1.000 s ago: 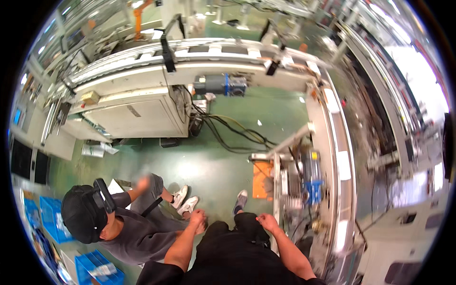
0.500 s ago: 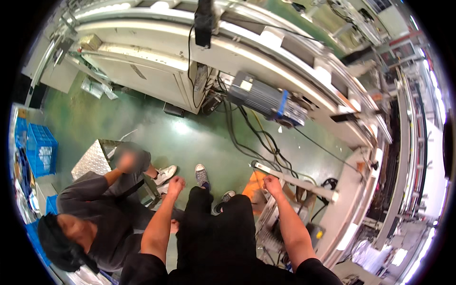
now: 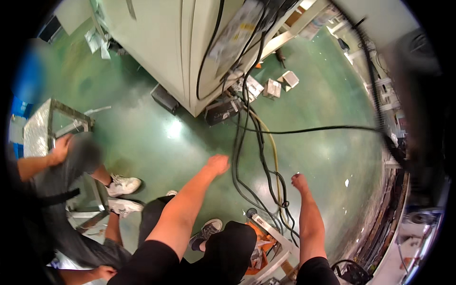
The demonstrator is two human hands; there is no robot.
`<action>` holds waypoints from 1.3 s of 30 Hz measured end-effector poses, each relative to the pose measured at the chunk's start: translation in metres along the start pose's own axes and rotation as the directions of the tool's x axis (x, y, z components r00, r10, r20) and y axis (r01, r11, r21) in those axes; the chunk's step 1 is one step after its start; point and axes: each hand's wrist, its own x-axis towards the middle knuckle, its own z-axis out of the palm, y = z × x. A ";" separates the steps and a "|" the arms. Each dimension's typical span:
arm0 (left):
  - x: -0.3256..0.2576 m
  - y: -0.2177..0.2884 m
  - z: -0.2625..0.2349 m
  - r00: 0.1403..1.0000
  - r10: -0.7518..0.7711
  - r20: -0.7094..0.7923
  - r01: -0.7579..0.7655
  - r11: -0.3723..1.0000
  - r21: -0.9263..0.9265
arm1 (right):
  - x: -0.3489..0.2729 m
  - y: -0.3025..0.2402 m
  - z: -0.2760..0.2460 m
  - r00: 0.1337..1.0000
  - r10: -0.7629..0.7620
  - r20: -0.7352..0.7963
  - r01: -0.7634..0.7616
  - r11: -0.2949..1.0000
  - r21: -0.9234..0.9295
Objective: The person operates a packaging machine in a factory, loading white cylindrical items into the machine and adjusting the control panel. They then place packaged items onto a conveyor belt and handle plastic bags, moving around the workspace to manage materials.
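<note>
My left hand [image 3: 218,164] hovers above the green floor, fingers curled into a loose fist; nothing shows in it. Right of it, beyond a bundle of black cables [image 3: 262,156], is my right hand [image 3: 298,181]. Its fingers are drawn together, with a tiny pale spot at their tips that I cannot make out. Both forearms reach forward, apart from each other. The cables and a yellow hose [image 3: 274,147] run between the hands along the floor, and neither hand visibly touches them.
A pale machine cabinet [image 3: 156,42] stands ahead, with a dark pedal-like box [image 3: 164,99] at its foot. Small blocks [image 3: 272,88] lie beyond. At left, a person sits by a metal-topped stand [image 3: 37,130]. A low frame with an orange bin [image 3: 260,247] is near my legs.
My view has dropped and come closer to the floor and cables. Both hands have moved forward, the left one also to the right. The seated person now appears farther left.
</note>
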 end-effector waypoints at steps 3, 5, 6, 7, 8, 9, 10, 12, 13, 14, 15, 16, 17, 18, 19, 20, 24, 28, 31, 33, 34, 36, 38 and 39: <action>0.062 -0.020 0.058 0.998 0.039 -0.045 -0.038 0.999 0.033 | 0.064 0.021 0.018 0.991 -0.030 -0.127 0.009 0.986 -0.167; 0.097 -0.027 0.090 0.996 0.034 -0.085 -0.032 0.999 0.026 | 0.085 0.049 0.044 0.982 -0.025 -0.185 -0.013 0.979 -0.204; 0.107 -0.025 0.101 0.997 0.035 -0.063 -0.033 0.999 0.022 | 0.089 0.075 0.058 0.990 0.053 -0.129 -0.083 0.968 -0.237; 0.118 -0.031 0.115 0.995 0.047 -0.090 -0.043 0.998 0.055 | 0.089 0.101 0.071 0.989 0.136 -0.064 -0.148 0.950 -0.275; 0.121 -0.036 0.119 0.998 0.034 -0.052 -0.030 0.996 0.083 | 0.086 0.124 0.090 0.979 0.163 -0.127 -0.190 0.951 -0.245; 0.119 -0.051 0.130 0.986 0.049 -0.161 -0.039 0.997 0.066 | 0.088 0.133 0.107 0.969 0.166 -0.184 -0.205 0.954 -0.217; 0.107 -0.058 0.130 0.972 0.077 -0.221 -0.067 0.997 0.049 | 0.088 0.143 0.128 0.957 0.171 -0.234 -0.215 0.960 -0.178; 0.094 -0.068 0.156 0.970 0.087 -0.227 -0.061 0.991 0.119 | 0.084 0.184 0.151 0.965 0.255 0.055 -0.258 0.965 0.042; 0.090 -0.068 0.166 0.966 0.122 -0.228 -0.086 0.983 0.163 | 0.068 0.231 0.171 0.966 0.258 0.031 -0.258 0.966 0.007; 0.071 -0.083 0.176 0.979 0.009 -0.202 0.039 0.972 0.231 | 0.073 0.195 0.189 0.949 0.313 0.029 -0.310 0.946 -0.095; 0.067 -0.072 0.182 0.998 -0.059 0.006 0.056 0.978 0.202 | 0.066 0.219 0.200 0.941 0.336 -0.031 -0.337 0.927 -0.168; 0.053 -0.073 0.200 0.999 -0.023 -0.036 0.029 0.981 0.191 | 0.063 0.227 0.203 0.939 0.343 -0.035 -0.344 0.925 -0.161; 0.047 -0.062 0.208 0.999 0.022 -0.031 -0.013 0.967 0.256 | 0.061 0.252 0.207 0.938 0.344 -0.035 -0.343 0.910 -0.234; 0.040 -0.073 0.230 0.994 0.053 -0.100 -0.020 0.951 0.309 | 0.063 0.240 0.200 0.952 0.303 0.048 -0.287 0.934 -0.211; 0.037 -0.077 0.246 0.991 0.010 -0.132 0.018 0.977 0.211 | 0.067 0.239 0.193 0.948 0.309 0.075 -0.288 0.934 -0.211; 0.038 -0.057 0.240 0.999 -0.035 -0.003 0.034 0.981 0.191 | 0.057 0.259 0.199 0.936 0.350 0.035 -0.346 0.934 -0.084; 0.027 -0.047 0.251 0.981 -0.108 0.161 0.073 0.976 0.207 | 0.062 0.244 0.203 0.876 0.482 -0.012 -0.482 0.876 -0.029; 0.026 -0.032 0.246 0.966 -0.098 0.238 0.028 0.960 0.280 | 0.077 0.321 0.237 0.874 0.484 0.038 -0.485 0.872 0.064; 0.026 -0.042 0.243 0.949 -0.082 0.306 -0.004 0.962 0.273 | 0.099 0.296 0.217 0.898 0.438 0.028 -0.439 0.898 0.015; 0.031 -0.041 0.234 0.910 -0.094 0.403 -0.016 0.966 0.260 | 0.089 0.265 0.204 0.913 0.400 -0.074 -0.404 0.913 -0.050; 0.028 -0.031 0.219 0.867 -0.121 0.483 -0.008 0.966 0.257 | 0.074 0.254 0.202 0.913 0.385 -0.136 -0.398 0.913 -0.085; 0.017 -0.039 0.211 0.905 -0.135 0.403 0.043 0.973 0.228 | 0.048 0.221 0.197 0.916 0.274 -0.293 -0.340 0.917 -0.207; -0.002 -0.075 0.260 0.990 -0.090 0.107 0.086 0.995 0.043 | 0.028 0.172 0.191 0.902 0.047 -0.428 -0.239 0.882 -0.407; -0.008 -0.085 0.271 0.999 -0.048 -0.025 0.046 0.996 -0.077 | 0.013 0.152 0.190 0.871 -0.076 -0.485 -0.210 0.836 -0.508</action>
